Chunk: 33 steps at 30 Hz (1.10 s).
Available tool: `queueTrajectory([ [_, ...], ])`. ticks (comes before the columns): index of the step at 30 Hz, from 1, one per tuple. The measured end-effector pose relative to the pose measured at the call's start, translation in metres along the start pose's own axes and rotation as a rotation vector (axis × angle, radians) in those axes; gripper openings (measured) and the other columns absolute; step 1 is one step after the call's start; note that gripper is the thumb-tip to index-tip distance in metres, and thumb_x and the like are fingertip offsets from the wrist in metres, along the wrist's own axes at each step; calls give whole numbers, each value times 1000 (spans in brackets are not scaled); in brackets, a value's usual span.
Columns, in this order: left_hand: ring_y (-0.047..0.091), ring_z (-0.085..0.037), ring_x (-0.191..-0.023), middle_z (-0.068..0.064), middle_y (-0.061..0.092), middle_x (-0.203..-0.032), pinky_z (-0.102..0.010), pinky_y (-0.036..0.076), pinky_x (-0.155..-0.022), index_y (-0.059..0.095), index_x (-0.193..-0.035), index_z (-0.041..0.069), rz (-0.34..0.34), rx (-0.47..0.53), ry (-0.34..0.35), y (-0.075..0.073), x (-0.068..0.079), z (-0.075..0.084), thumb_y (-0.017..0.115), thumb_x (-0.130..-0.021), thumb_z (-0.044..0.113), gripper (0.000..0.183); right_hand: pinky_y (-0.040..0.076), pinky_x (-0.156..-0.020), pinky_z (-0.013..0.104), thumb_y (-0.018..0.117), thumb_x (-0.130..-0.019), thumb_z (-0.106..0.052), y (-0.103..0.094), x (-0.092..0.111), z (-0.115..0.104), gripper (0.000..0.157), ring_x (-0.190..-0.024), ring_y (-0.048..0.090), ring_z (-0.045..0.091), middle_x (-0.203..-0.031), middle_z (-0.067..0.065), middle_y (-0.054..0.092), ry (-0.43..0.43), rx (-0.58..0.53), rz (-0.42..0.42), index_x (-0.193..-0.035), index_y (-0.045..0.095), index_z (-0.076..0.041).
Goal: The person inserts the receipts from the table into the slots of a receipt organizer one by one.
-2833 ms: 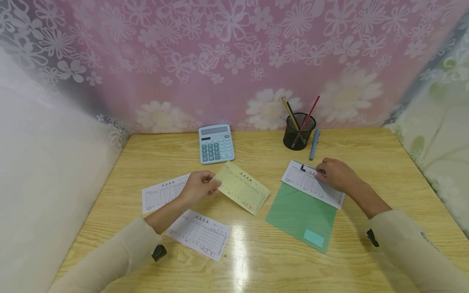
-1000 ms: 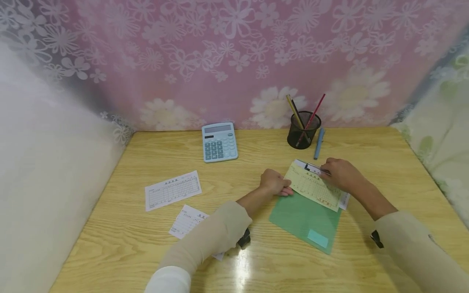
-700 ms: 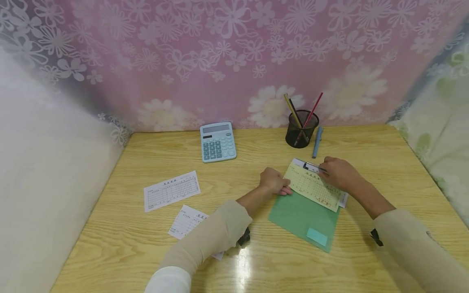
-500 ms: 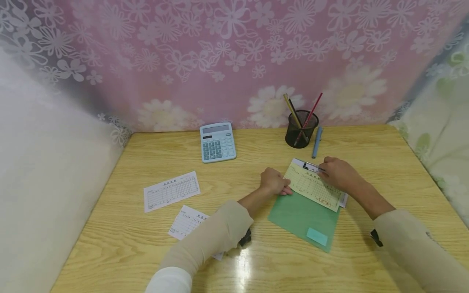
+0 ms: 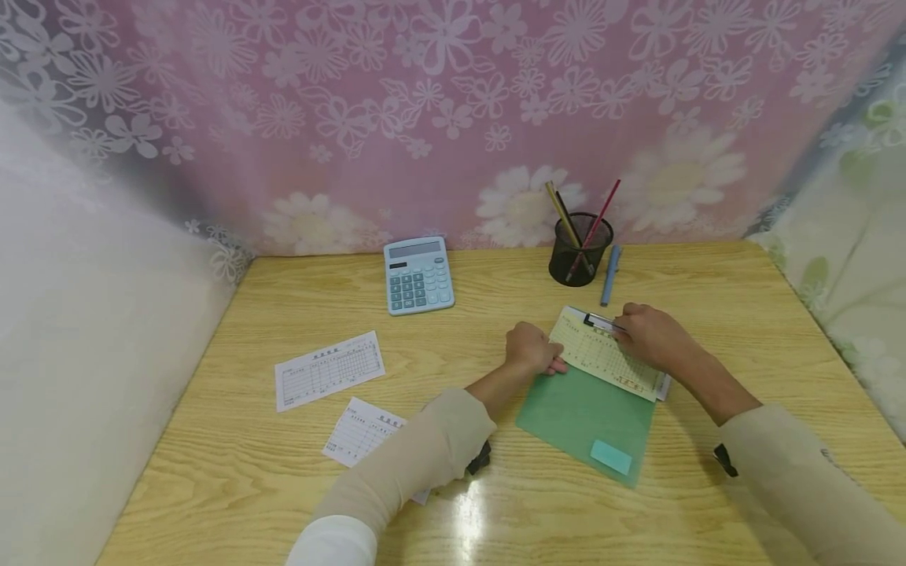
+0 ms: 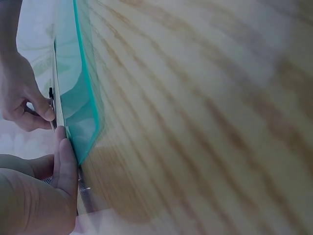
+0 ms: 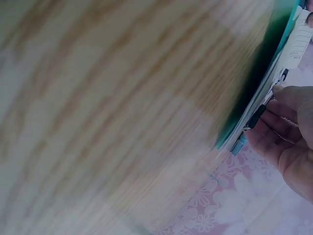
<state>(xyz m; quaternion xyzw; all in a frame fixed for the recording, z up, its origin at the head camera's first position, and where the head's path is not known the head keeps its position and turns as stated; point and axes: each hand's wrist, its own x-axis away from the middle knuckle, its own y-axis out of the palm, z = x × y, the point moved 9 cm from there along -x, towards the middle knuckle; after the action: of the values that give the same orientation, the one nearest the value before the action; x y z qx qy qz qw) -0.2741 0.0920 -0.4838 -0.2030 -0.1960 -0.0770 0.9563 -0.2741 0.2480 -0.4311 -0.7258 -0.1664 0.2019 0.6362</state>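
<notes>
The green clipboard lies tilted at the right of the table, a pale blue label near its lower corner. A yellow printed slip covers most of a white slip on its upper part. My left hand pinches the yellow slip's left edge, thumb on top, at the clipboard's side. At the top, my right hand grips the metal clip, its fingers hiding the right end. In the right wrist view, thumb and fingers squeeze the clip's black-ended bar. The slip's upper edge reaches the clip.
Two white printed slips, an upper one and a lower one, lie at the left; my left sleeve partly covers the lower. Behind stand a blue calculator and a black mesh pen holder, with a blue pen beside it.
My left hand has carried the yellow slip from the middle onto the clipboard. Over the last half second the slip has slid slightly up towards the clip. My right hand stays at the clip.
</notes>
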Motion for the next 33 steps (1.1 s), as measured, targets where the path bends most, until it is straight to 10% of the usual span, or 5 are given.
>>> queueTrajectory([
  [14, 69, -21, -52, -10, 67, -53, -20, 52, -41, 65, -72, -1, -6, -10, -33, 1, -6, 0, 71, -84, 9, 17, 48, -57, 36, 66, -86, -5, -2, 0, -1, 10, -63, 52, 18, -75, 9, 57, -2, -3, 19, -88, 68, 5],
  [33, 66, -17, -45, -7, 65, -50, -21, 52, -41, 64, -65, 1, -4, -79, -72, 4, -10, 1, 70, -86, 14, 26, 51, -58, 38, 69, -83, -5, -1, 1, -4, 7, -65, 55, 22, -76, 11, 58, -39, 34, 49, -83, 68, 2],
])
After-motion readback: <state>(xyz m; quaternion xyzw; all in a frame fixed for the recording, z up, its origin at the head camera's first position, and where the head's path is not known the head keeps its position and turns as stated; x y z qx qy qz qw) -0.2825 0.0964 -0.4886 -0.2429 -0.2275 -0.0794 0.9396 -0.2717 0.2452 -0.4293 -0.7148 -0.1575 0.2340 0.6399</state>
